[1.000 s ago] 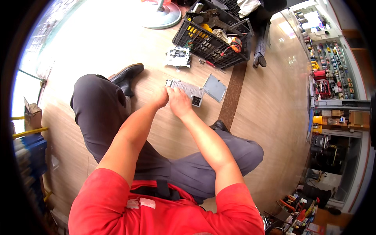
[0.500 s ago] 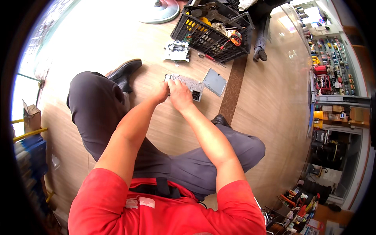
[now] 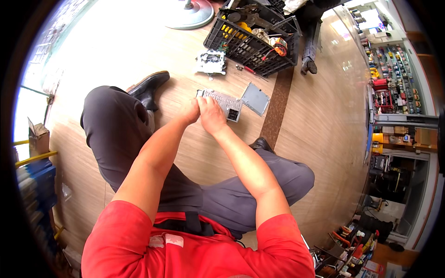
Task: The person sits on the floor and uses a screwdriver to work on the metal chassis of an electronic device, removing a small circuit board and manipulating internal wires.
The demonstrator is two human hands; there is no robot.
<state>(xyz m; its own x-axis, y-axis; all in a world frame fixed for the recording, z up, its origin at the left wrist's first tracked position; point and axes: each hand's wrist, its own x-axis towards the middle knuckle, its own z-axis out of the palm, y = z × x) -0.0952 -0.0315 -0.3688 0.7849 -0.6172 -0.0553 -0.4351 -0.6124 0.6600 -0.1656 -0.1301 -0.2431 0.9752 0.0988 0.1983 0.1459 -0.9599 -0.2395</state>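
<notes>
I sit on a wooden floor with both arms stretched forward. A grey metal electronics chassis point(image 3: 223, 103) lies on the floor between my legs. My left hand point(image 3: 190, 111) and my right hand point(image 3: 211, 114) are pressed together on its near edge, fingers curled onto it. The near edge of the chassis is hidden under my hands. A flat grey metal cover plate point(image 3: 255, 98) lies just right of the chassis.
A black plastic crate point(image 3: 252, 39) full of parts and wires stands beyond the chassis. A small circuit assembly point(image 3: 211, 61) lies left of the crate, a red-handled tool point(image 3: 249, 70) beside it. A round fan base point(image 3: 187, 15) is further back. Shelves with goods line the right side.
Both hands stay on the chassis. The view has shifted slightly, so the hands and chassis sit a little higher and further left in the picture.
</notes>
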